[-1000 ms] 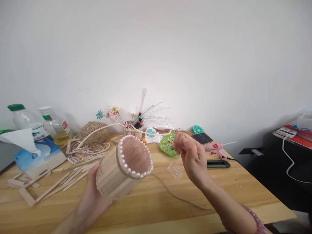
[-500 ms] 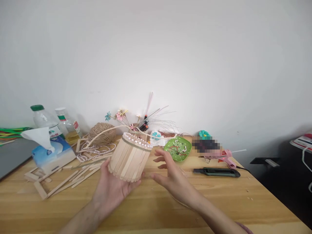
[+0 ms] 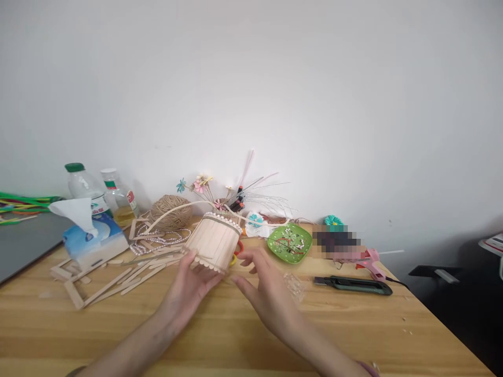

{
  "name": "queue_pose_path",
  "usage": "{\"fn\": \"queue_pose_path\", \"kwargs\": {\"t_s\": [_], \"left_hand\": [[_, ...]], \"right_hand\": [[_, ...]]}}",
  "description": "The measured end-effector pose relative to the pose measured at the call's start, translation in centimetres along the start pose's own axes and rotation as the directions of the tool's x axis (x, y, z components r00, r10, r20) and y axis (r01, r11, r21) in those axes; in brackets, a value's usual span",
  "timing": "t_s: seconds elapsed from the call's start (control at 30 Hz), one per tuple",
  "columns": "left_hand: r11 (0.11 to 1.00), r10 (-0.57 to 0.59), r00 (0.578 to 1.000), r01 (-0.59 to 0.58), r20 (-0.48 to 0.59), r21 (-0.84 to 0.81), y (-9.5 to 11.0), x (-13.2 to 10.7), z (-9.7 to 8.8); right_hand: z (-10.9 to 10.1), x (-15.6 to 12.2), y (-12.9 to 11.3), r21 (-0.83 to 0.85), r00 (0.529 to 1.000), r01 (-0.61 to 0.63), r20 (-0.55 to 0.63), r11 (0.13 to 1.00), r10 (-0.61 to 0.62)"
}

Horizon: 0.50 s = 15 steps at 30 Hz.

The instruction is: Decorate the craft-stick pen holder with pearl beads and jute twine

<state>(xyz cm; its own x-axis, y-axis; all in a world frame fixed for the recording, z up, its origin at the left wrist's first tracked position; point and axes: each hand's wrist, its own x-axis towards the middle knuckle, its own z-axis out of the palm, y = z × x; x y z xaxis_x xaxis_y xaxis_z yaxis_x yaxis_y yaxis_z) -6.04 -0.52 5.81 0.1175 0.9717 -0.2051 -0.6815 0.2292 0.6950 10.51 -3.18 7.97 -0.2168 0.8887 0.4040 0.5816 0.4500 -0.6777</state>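
The left hand point(image 3: 186, 293) grips the lower part of a wooden-stick cup point(image 3: 212, 238), thumb on its near side and fingers beneath. The cup is held tilted over the middle of the bench point(image 3: 220, 340), pearly beads point(image 3: 226, 221) running round its upper rim. The right hand point(image 3: 269, 296) is just beside it on the right, fingers loosely curled and thumb spread apart from them — whether a fingertip touches the cup, I cannot tell. Scissors point(image 3: 240, 246) show partly behind the cup, a red and yellow handle visible. Near the right hand are a green dish point(image 3: 291, 259) holding small beads and a clear plastic piece point(image 3: 294, 288); a utility knife point(image 3: 356, 285) lies farther right. Loose wooden sticks point(image 3: 135, 280) lie left of the cup — a ball of twine point(image 3: 171, 212) sits behind them.
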Motion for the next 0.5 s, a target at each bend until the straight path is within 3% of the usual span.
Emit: {"fn": "queue_pose_path", "kwargs": {"t_s": [0.2, 0.37, 0.5], "left_hand": [[0.996, 0.074, 0.996, -0.076, 0.048, 0.045, -0.7, 0.3, 0.0], [0.977, 0.189, 0.982, -0.189, 0.016, 0.103, -1.2, 0.4, -0.4], [0.977, 0.197, 0.980, -0.195, -0.008, 0.085, -1.6, 0.7, -0.7]], "right_hand": [[2.2, 1.6, -0.7, 0.006, 0.998, 0.057, -0.008, 0.998, -0.057], [2.7, 2.0, -0.1, 0.051, 0.997, 0.079, -0.018, 0.996, -0.078], [2.8, 1.9, 0.5, 0.062, 0.991, 0.132, -0.029, 0.989, -0.131]]}}
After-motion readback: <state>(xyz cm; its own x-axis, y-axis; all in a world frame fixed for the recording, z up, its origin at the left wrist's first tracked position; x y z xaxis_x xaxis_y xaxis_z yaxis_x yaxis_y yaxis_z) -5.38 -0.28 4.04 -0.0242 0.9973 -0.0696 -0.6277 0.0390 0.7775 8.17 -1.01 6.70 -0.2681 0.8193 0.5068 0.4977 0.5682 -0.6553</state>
